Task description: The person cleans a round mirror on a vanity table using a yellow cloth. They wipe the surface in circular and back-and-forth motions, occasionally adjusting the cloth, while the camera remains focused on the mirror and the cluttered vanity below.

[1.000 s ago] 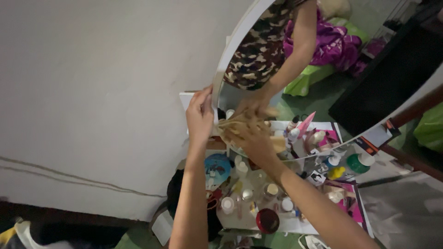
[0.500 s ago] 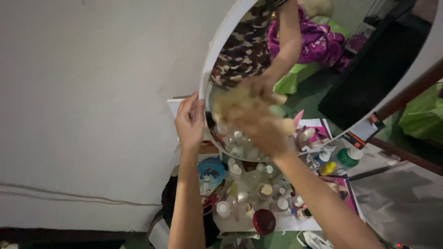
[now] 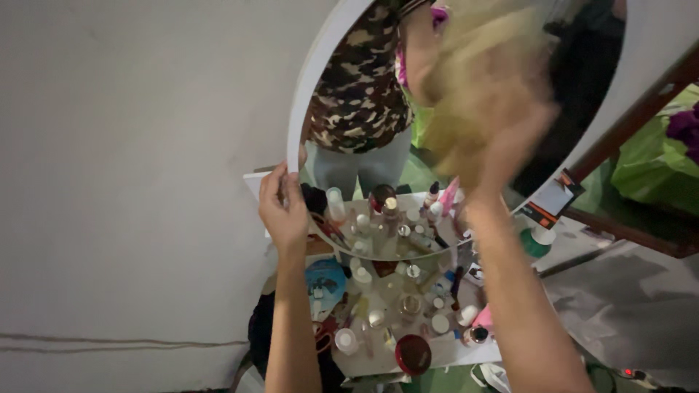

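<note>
Item 1, round mirror (image 3: 364,145) w/ white rim: we are steadying it w/ our left hand (image 3: 282,211), fingers clenched round the lower-left rim; judged to be keeping the glass from shifting while it is rubbed; mirror is leaning against the pale wall (image 3: 131,145), its lower edge behind the desk clutter.

Item 2, tan cloth (image 3: 484,94): we are pressing it on the glass, upper right of the mirror, w/ our right hand (image 3: 502,145); hand & cloth are blurring together, so whether the grip is closed on the cloth we cannot tell.

Item 3, desk (image 3: 466,354), small, white top: it is carrying approx. a dozen-plus bottles & jars packed close; a dark red round lid (image 3: 413,354) is sitting at the near edge; a blue round item (image 3: 325,280) is lying at the left side.

Room: a green bag (image 3: 655,167) is lying at far right; a grey sheet (image 3: 626,306) is covering the floor beside the desk; lighting is dim.
</note>
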